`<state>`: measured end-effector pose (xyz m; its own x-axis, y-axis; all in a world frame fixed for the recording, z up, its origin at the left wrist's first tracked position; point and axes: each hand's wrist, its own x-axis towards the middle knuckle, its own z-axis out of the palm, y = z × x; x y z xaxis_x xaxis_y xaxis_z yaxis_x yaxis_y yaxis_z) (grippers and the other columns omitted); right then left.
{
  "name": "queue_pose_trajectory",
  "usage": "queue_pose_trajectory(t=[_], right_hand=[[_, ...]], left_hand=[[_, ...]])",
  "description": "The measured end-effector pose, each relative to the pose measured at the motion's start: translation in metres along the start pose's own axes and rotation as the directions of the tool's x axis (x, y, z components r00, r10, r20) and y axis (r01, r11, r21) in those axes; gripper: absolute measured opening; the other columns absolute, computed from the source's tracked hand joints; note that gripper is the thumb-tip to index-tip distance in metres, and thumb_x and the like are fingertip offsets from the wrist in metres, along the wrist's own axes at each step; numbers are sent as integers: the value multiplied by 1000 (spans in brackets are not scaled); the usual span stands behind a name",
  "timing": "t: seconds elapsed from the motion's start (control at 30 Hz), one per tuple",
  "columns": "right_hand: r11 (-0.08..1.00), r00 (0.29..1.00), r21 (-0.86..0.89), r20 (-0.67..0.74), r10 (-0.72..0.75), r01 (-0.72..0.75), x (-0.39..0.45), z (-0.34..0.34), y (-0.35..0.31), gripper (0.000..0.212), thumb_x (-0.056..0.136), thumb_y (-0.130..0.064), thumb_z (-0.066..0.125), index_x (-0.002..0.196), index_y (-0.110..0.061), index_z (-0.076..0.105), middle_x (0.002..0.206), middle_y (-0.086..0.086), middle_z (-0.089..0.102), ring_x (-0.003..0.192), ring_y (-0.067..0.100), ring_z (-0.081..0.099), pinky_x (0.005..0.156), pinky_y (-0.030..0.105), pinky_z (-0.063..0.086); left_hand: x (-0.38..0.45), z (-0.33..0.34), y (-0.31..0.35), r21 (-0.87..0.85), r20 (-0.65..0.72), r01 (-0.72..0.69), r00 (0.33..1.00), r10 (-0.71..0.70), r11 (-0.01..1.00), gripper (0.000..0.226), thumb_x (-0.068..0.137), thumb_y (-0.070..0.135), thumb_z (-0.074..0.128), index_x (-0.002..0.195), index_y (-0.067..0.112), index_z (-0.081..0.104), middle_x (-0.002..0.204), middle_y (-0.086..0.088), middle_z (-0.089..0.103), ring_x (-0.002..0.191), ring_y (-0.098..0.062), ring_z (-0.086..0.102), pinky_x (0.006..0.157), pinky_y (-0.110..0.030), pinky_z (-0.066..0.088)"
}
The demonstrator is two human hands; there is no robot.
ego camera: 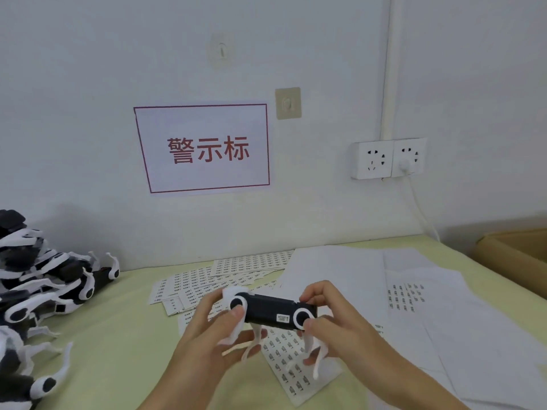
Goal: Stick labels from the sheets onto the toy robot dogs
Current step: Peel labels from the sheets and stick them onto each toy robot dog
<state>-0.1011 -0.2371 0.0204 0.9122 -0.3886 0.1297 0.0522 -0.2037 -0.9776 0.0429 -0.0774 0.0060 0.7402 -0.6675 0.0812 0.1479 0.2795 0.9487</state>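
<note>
While seen from the head camera, a black and white toy robot dog (pixel 273 313) is held up over the counter (pixel 118 335), in the near middle. Its left end is gripped by the curled fingers of the left hand (pixel 213 329). Its right end is pinched by the fingers of the right hand (pixel 328 318). A small white label (pixel 283 318) is seen stuck on its black side. Label sheets (pixel 236 276) are spread on the counter behind and under the dog. A pile of toy robot dogs (pixel 38 291) is heaped at the far left. A red-framed sign (pixel 204 147) is stuck on the wall, with wall sockets (pixel 387 158) to its right.
</note>
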Motion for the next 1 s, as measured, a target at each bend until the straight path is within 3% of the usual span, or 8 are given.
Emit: queue_pose_trajectory(t=[0.07, 0.27, 0.43, 0.53, 0.63, 0.73, 0.9, 1.0], right_hand=[[992, 994, 84, 63, 85, -90, 0, -15, -7, 34, 80, -31, 58, 114, -32, 56, 111, -4, 60, 93, 16, 67, 82, 44, 60], [966, 962, 90, 156, 226, -242, -11, -80, -17, 60, 86, -42, 61, 124, 5, 55, 100, 15, 55, 85, 25, 67, 75, 32, 57], [888, 957, 368, 18, 291, -277, -52, -162, -2, 53, 90, -37, 61, 124, 3, 59, 97, 23, 61, 77, 32, 61, 68, 40, 58], [862, 938, 464, -163, 307, -202, -83, -215, 4, 49, 88, -38, 55, 123, -4, 63, 97, 24, 64, 79, 34, 63, 69, 40, 57], [873, 876, 482, -390, 285, -70, -111, -273, 2, 47, 83, -34, 58, 118, -2, 63, 96, 22, 62, 80, 34, 65, 73, 44, 59], [895, 781, 445, -568, 259, 26, -128, -333, -2, 34, 79, -20, 65, 107, -2, 61, 105, 19, 53, 97, 34, 62, 81, 50, 59], [922, 632, 386, -705, 323, -41, -125, -426, 13, 18, 90, -6, 65, 107, -2, 63, 109, 18, 54, 96, 29, 59, 74, 41, 61], [881, 541, 434, -702, 463, -190, -121, -464, 46, 23, 89, -17, 70, 109, -8, 63, 118, 17, 57, 105, 32, 61, 84, 45, 58]], left_hand=[[4, 15, 8, 49, -6, -49, 999, 50, 998, 52, 68, 27, 74, 118, 17, 62, 107, -19, 73, 85, -46, 71, 70, -45, 58], [26, 80, 3, 118, 16, -51, 999, 49, 992, 55, 57, 42, 79, 109, 26, 68, 99, -12, 76, 79, -44, 73, 67, -44, 59], [47, 142, -34, 132, 221, 154, 958, -181, 979, 47, 65, 47, 64, 106, 26, 74, 102, -6, 77, 97, -32, 73, 74, -49, 59], [50, 174, -57, 357, 313, -6, 943, -114, 934, 35, 82, 48, 54, 110, 35, 70, 110, 13, 74, 105, -7, 68, 87, -38, 54], [52, 196, -77, 569, 456, -302, 890, 12, 765, 30, 83, 50, 52, 111, 47, 65, 113, 37, 64, 111, 16, 54, 84, -9, 45], [64, 221, -93, 657, 551, -479, 832, 63, 582, 26, 92, 30, 62, 111, 48, 59, 119, 40, 50, 113, 10, 51, 87, -2, 37], [85, 273, -115, 723, 647, -617, 762, 8, 310, 35, 98, 45, 50, 128, 57, 34, 152, 26, 24, 146, -1, 23, 119, -26, 23], [92, 304, -130, 762, 627, -617, 779, 13, 197, 44, 100, 55, 34, 142, 56, 21, 159, 26, 8, 149, -1, 9, 120, -30, 16]])
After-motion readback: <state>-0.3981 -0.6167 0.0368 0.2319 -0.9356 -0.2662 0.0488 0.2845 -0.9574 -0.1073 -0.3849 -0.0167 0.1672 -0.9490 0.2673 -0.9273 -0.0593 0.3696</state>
